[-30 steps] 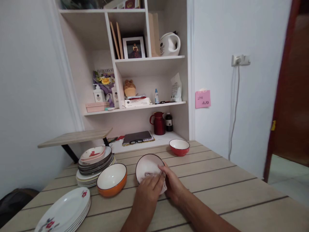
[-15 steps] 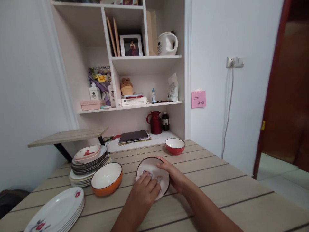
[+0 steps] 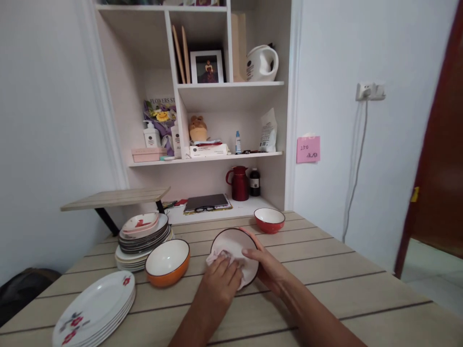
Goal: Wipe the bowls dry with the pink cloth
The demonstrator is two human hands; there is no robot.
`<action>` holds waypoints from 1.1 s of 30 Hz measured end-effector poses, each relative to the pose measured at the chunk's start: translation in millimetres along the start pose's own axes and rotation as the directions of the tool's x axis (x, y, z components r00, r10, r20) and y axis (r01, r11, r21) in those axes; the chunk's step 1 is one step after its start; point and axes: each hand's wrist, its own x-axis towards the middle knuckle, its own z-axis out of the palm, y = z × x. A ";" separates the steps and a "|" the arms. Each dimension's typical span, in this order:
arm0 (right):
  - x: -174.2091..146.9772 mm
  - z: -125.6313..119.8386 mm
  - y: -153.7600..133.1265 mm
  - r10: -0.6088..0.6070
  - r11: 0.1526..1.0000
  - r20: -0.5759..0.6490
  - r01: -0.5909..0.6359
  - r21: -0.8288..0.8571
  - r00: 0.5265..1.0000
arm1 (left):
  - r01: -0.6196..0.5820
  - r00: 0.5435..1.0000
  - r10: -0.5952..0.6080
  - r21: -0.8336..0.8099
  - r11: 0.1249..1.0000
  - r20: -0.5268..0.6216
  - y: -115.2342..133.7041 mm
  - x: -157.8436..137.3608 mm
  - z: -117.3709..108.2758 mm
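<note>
A white bowl (image 3: 231,241) with a dark rim is tilted toward me over the wooden table. My right hand (image 3: 265,265) grips its right side, thumb inside the rim and fingers behind. Bunched in my left hand (image 3: 222,279) is a pale pinkish cloth (image 3: 213,256), pressed against the bowl's inside at the lower left. Left of my hands stands an orange bowl (image 3: 168,262) with a white inside. A red bowl (image 3: 269,220) sits farther back on the right.
Oval flowered plates (image 3: 96,306) lie stacked at the front left. Behind them rises a pile of round plates (image 3: 126,262) topped by small red-patterned dishes (image 3: 141,224). A raised wooden stand (image 3: 115,197) is at the back left. On the white shelf are a red jug (image 3: 239,184) and a laptop (image 3: 205,202).
The view has turned slightly left, so everything appears farther right. My left hand and the cloth have shifted slightly within the bowl; my right hand keeps its hold.
</note>
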 end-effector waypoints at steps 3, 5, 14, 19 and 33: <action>2.3 6.5 12.8 -0.015 0.999 0.095 0.011 0.039 0.995 | 0.100 0.995 -0.100 0.027 0.995 -0.006 -2.5 -6.6 5.1; 4.1 11.6 22.3 -0.016 0.999 0.119 0.010 0.051 0.993 | 0.156 0.988 -0.155 0.041 0.987 -0.012 -3.5 -10.7 8.0; 8.2 14.9 33.0 -0.047 0.997 0.004 0.047 0.059 0.999 | 0.147 0.989 -0.146 -0.031 0.989 0.021 2.1 -10.2 16.7; 7.2 11.3 18.5 -0.050 0.997 0.005 0.050 -0.066 0.999 | 0.086 0.987 -0.077 -0.058 0.995 0.140 2.6 -8.4 21.3; -1.1 -4.7 -9.4 0.119 0.983 -0.095 -0.131 -0.131 0.988 | -0.013 0.999 0.016 -0.074 0.997 0.034 0.0 -6.8 17.9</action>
